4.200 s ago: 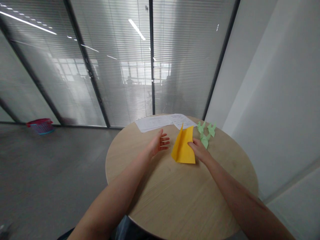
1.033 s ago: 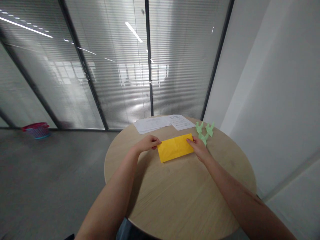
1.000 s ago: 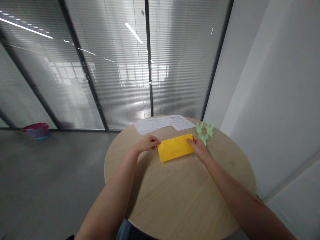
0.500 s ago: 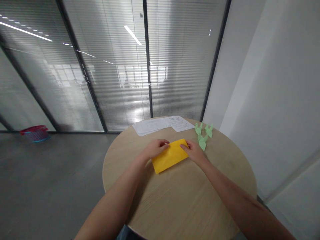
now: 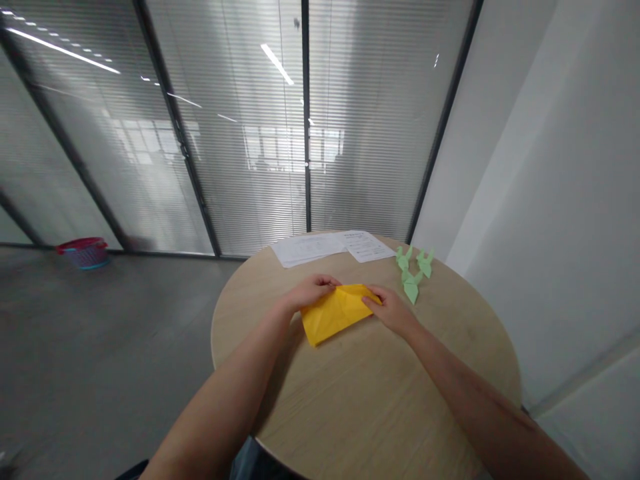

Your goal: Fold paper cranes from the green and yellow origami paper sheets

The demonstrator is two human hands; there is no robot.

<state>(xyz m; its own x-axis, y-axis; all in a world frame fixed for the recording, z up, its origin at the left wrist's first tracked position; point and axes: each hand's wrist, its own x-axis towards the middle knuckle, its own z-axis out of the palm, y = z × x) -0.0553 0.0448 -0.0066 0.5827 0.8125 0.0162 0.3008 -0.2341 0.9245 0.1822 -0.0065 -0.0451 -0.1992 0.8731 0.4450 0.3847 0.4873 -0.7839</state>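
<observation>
A folded sheet of yellow paper (image 5: 336, 317) is held between my two hands, above the round wooden table (image 5: 360, 400). My left hand (image 5: 313, 291) grips its upper left edge, the fingers curled behind it. At the right end, my right hand (image 5: 390, 307) pinches the paper with the thumb in front and fingers at the back edge. The sheet's surface looks slightly bent and creased. Some fingertips are hidden behind the paper. Close to my right hand stands a light green origami figure (image 5: 411, 287).
Two more green origami figures (image 5: 425, 262) sit near the table's right rim. White printed sheets (image 5: 307, 249) lie at the far edge. A red and blue basket (image 5: 85, 253) rests on the floor at left. A glass partition with blinds (image 5: 260, 153) rises behind the table.
The yellow paper's right end has bent and dropped a little, its top edge now crooked. My right hand has shifted slightly right and down. The whole view has turned a little left.
</observation>
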